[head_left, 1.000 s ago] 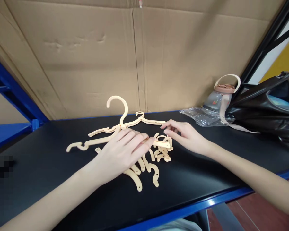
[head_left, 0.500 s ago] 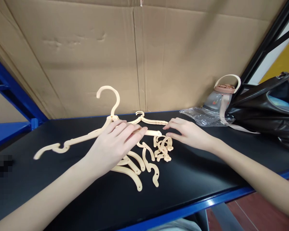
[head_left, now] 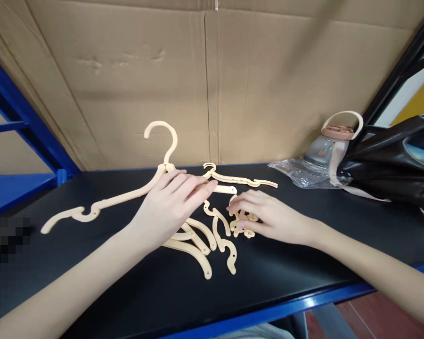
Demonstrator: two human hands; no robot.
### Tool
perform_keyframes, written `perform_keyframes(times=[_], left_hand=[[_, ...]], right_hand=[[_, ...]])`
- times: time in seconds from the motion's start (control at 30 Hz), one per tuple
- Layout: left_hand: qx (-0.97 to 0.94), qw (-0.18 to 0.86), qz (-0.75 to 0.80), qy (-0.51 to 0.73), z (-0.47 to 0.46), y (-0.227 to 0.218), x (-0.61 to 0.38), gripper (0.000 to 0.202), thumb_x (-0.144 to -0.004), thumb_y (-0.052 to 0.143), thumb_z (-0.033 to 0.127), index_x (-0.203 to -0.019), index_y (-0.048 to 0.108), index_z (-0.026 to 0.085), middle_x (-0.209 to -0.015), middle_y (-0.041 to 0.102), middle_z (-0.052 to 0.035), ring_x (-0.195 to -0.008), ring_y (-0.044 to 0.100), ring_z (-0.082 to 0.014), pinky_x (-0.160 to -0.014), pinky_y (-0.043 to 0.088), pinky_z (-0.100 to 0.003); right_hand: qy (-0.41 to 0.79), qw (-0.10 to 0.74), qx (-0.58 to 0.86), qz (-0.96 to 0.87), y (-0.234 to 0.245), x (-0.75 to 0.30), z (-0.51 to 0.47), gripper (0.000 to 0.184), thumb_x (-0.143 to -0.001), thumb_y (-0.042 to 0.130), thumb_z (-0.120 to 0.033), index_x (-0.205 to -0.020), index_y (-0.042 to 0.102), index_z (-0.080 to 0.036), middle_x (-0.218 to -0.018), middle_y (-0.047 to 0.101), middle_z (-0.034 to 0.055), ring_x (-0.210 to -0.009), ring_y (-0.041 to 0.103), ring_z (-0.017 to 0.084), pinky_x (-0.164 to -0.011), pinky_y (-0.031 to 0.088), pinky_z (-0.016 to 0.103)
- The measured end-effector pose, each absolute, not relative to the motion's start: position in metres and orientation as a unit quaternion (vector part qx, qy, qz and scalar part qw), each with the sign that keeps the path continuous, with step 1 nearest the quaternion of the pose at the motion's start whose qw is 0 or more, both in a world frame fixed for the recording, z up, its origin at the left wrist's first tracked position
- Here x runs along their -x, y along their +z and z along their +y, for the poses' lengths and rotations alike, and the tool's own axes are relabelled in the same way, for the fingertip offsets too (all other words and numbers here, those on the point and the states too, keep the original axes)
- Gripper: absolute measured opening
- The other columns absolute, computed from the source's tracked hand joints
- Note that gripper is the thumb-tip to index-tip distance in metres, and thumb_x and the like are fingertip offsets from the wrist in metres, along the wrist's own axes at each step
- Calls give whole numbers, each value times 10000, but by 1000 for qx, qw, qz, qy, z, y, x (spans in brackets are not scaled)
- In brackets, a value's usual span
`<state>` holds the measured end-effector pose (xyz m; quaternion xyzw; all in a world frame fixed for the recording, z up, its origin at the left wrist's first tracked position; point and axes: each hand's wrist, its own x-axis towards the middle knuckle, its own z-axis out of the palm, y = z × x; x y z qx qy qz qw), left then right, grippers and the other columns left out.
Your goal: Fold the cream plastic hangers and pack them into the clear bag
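Observation:
My left hand [head_left: 169, 207] lies fingers-out on the middle of a cream plastic hanger [head_left: 109, 201], whose hook stands up against the cardboard and whose long arm stretches left over the black tabletop [head_left: 92, 278]. My right hand [head_left: 268, 217] rests with curled fingers on a small heap of cream hook pieces [head_left: 242, 221]. Several loose curved hanger arms [head_left: 205, 242] lie between and under both hands. A second, smaller hanger [head_left: 236, 179] lies flat behind them.
A cardboard wall [head_left: 212, 80] closes the back of the table. At the right stand a lidded water bottle with a strap [head_left: 327, 146], a clear plastic bag [head_left: 297, 172] and a black bag [head_left: 395, 165]. Blue shelf rails [head_left: 17, 127] are at the left.
My left hand has slid the big hanger leftward and spread its arm out. My right hand has come down from the small hanger onto the heap of hook pieces.

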<state>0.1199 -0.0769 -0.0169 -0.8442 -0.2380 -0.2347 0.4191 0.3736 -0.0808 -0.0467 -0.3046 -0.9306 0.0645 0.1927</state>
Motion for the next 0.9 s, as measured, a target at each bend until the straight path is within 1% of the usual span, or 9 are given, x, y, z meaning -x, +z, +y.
perform_keyframes(times=[0.13, 0.27, 0.33, 0.43, 0.5, 0.67, 0.77, 0.83, 0.9], left_hand=[[832, 438, -247, -234, -76, -18, -120, 400, -864, 343, -21, -1092, 630, 139, -931, 700, -81, -807, 613, -228, -764, 477, -396], [830, 438, -242, -244, -77, -18, -121, 375, -859, 365, -24, -1085, 632, 111, -942, 698, -93, -812, 612, -232, -779, 471, -401], [832, 436, -237, -247, -78, -18, -121, 373, -857, 363, -26, -1071, 637, 110, -940, 697, -96, -822, 614, -231, -782, 469, -399], [836, 430, -235, -247, -79, -17, -122, 413, -843, 331, -42, -1069, 636, 121, -931, 696, -92, -815, 611, -221, -766, 468, -386], [837, 426, -237, -248, -81, -16, -123, 431, -829, 325, -51, -1077, 632, 123, -928, 695, -87, -793, 606, -216, -753, 465, -384], [843, 417, -239, -243, -83, -16, -124, 454, -801, 333, -70, -1093, 625, 120, -929, 695, -80, -782, 598, -217, -746, 449, -385], [844, 408, -242, -248, -82, -18, -124, 449, -817, 333, -56, -1114, 615, 129, -956, 692, -79, -781, 594, -216, -748, 446, -390], [846, 401, -242, -253, -81, -20, -123, 439, -830, 335, -47, -1119, 612, 135, -964, 690, -79, -793, 593, -216, -753, 442, -389], [844, 402, -243, -258, -81, -21, -124, 435, -834, 335, -48, -1115, 612, 135, -955, 691, -78, -791, 592, -214, -752, 435, -385]], right_hand=[[81, 205, 295, -930, -52, -361, -87, 312, -959, 452, -383, -1195, 586, -229, -1195, 592, 73, -1124, 516, 214, -975, 405, 385], [33, 219, 337, -915, -50, -344, -79, 341, -961, 431, -409, -1091, 643, -176, -1118, 620, 94, -1063, 543, 240, -944, 408, 411], [29, 210, 361, -908, -48, -331, -71, 354, -943, 452, -445, -1011, 654, -161, -1039, 646, 94, -991, 573, 251, -866, 439, 400], [72, 186, 407, -891, -46, -310, -60, 337, -867, 555, -506, -903, 630, -179, -919, 651, 62, -843, 600, 229, -682, 447, 328], [89, 165, 450, -873, -45, -298, -54, 306, -822, 609, -494, -826, 606, -188, -864, 636, 49, -812, 592, 222, -649, 420, 311], [152, 121, 496, -846, -45, -284, -39, 199, -781, 623, -353, -663, 552, -210, -689, 591, -8, -642, 565, 166, -557, 369, 274], [176, 126, 493, -843, -51, -286, -29, 197, -738, 663, -368, -681, 565, -206, -706, 594, -11, -640, 556, 160, -540, 360, 265], [194, 142, 482, -843, -56, -287, -24, 209, -721, 683, -386, -726, 584, -201, -751, 605, -6, -675, 559, 162, -559, 373, 260], [216, 162, 464, -844, -60, -287, -21, 196, -719, 689, -364, -751, 597, -193, -775, 614, 0, -706, 561, 162, -586, 391, 258]])
